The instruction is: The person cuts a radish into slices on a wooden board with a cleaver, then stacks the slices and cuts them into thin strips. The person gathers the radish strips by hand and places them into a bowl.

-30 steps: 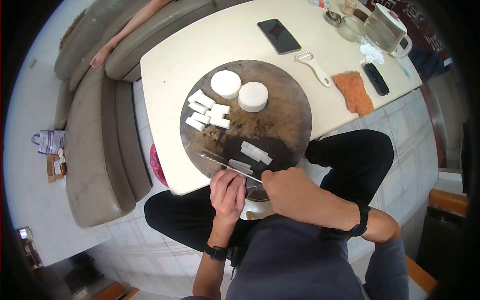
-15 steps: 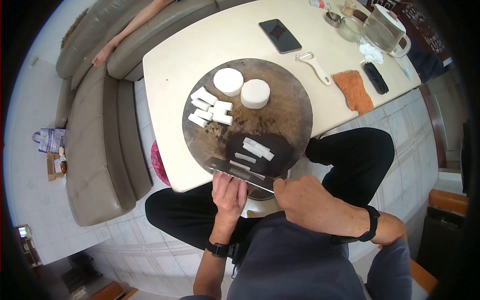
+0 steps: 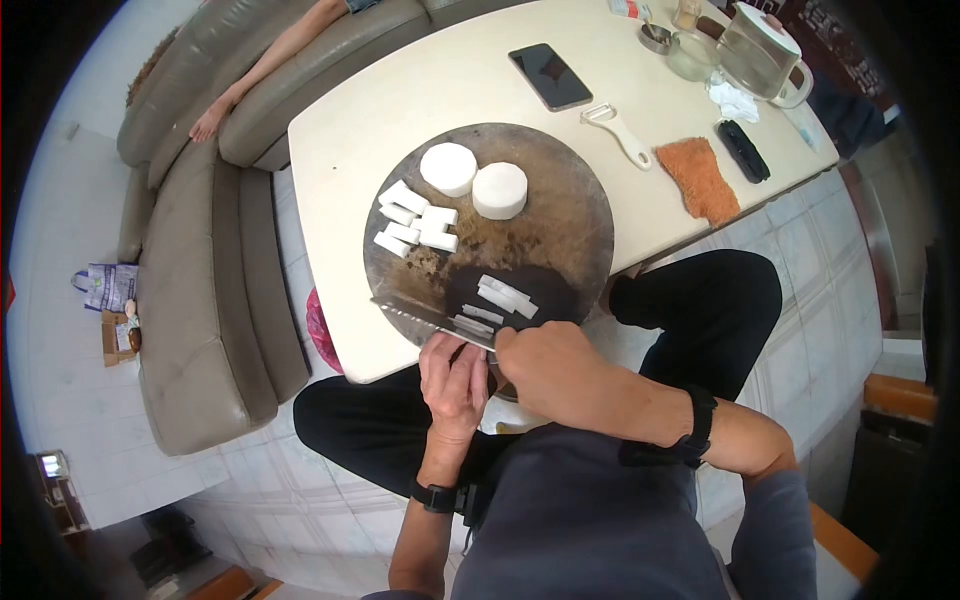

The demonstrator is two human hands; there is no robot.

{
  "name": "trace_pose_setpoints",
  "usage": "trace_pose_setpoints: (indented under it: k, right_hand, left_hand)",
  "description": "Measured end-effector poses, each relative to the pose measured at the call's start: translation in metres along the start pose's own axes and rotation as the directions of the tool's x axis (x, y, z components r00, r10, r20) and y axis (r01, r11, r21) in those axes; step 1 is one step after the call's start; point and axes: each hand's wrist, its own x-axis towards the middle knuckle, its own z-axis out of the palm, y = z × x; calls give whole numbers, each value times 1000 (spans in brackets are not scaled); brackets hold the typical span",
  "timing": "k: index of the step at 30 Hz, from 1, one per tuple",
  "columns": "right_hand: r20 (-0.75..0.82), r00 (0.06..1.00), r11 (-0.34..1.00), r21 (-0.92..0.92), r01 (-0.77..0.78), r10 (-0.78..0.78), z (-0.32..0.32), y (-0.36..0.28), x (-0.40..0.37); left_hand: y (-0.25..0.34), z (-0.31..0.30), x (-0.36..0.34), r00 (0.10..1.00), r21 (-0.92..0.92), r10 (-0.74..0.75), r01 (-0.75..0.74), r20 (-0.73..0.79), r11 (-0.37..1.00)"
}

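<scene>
My right hand [image 3: 550,365] is closed round the handle of a kitchen knife [image 3: 428,319], its blade pointing left over the near edge of a round chopping board [image 3: 570,225]. Right behind the blade, my left hand [image 3: 453,385] has its fingers curled down at the board's edge; whatever they press on is hidden. Thin white strips [image 3: 506,296] that look like radish lie just beyond the knife on a dark wet patch. Farther off on the board are two thick white rounds [image 3: 449,169] and a cluster of cut white blocks [image 3: 419,219].
On the cream table [image 3: 335,230] are a phone [image 3: 550,76], a peeler [image 3: 617,135], an orange cloth [image 3: 698,180], a black case [image 3: 743,151] and a glass jug [image 3: 757,58]. Another person's leg [image 3: 270,65] rests on the grey sofa [image 3: 200,300]. A pink bag [image 3: 320,330] hangs below the table's left edge.
My right hand has moved left with the knife, and the blade now reaches farther left past my left hand. My left hand has stayed nearly in place. The view has shifted slightly.
</scene>
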Motion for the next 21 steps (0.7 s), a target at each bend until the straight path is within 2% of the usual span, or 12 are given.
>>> trace_pose_setpoints:
  k: [2, 5, 14, 21]
  right_hand:
    - [47, 995, 992, -92, -86, 90, -2, 6, -8]
    - [73, 991, 988, -108, -107, 115, -13, 8, -15]
    - [200, 973, 987, -138, -86, 112, -26, -11, -28]
    - [202, 973, 989, -112, -92, 113, -24, -14, -20]
  left_hand:
    - [2, 0, 3, 1000, -25, 6, -6, -20, 1000]
    - [2, 0, 5, 1000, -47, 2, -3, -22, 999]
    - [-4, 1, -3, 1000, -21, -17, 16, -24, 1000]
    - [-4, 1, -4, 999, -19, -44, 44, 0, 999]
